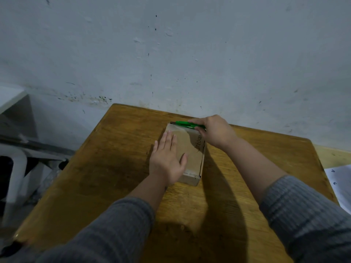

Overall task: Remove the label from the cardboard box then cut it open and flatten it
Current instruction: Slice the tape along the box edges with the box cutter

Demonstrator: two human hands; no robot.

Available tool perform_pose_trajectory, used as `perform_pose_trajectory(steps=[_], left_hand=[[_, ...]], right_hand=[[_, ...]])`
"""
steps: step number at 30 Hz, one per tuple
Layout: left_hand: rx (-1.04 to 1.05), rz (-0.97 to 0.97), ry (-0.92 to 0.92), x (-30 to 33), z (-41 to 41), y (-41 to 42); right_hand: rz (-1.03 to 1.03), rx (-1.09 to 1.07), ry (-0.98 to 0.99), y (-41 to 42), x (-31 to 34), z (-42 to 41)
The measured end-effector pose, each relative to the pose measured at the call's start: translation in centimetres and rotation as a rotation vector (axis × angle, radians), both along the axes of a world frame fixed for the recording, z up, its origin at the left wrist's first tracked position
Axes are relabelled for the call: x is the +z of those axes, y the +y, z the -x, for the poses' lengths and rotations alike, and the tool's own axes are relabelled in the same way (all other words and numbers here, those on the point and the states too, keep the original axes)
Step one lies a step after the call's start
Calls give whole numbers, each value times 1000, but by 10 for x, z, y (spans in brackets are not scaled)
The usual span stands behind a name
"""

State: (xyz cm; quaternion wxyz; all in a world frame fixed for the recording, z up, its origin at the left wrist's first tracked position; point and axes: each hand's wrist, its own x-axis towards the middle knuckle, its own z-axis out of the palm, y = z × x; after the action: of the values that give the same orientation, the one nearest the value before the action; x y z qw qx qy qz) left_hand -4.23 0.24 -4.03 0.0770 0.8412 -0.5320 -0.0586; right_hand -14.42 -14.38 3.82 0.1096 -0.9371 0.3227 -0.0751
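Observation:
A small brown cardboard box (191,149) lies flat in the middle of the wooden table (117,168). Black handwriting runs along its right side and clear tape covers its far end. My left hand (167,158) rests palm down on the box's top with the fingers spread, holding nothing. My right hand (212,130) is closed around a green utility knife (185,123), which lies along the box's far top edge with its tip pointing left.
A stained pale wall (190,54) rises right behind the table's far edge. White plastic furniture (17,168) stands to the left. A white sheet of paper (340,185) lies past the table's right edge.

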Motion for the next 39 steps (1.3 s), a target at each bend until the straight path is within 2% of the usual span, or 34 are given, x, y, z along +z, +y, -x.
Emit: perform_pose_trajectory(steps=[5, 14, 22, 27, 39], left_hand=[[12, 8, 3, -1, 0, 1], [20, 12, 22, 0, 0, 0], [13, 10, 18, 3, 1, 1], [10, 9, 23, 4, 0, 1], [15, 6, 44, 6, 1, 2]], right_hand=[[51, 7, 88, -2, 5, 8], [67, -104, 154, -7, 12, 45], [55, -150, 117, -9, 16, 70], [31, -220, 11, -1, 9, 69], [63, -244, 72, 6, -2, 85]])
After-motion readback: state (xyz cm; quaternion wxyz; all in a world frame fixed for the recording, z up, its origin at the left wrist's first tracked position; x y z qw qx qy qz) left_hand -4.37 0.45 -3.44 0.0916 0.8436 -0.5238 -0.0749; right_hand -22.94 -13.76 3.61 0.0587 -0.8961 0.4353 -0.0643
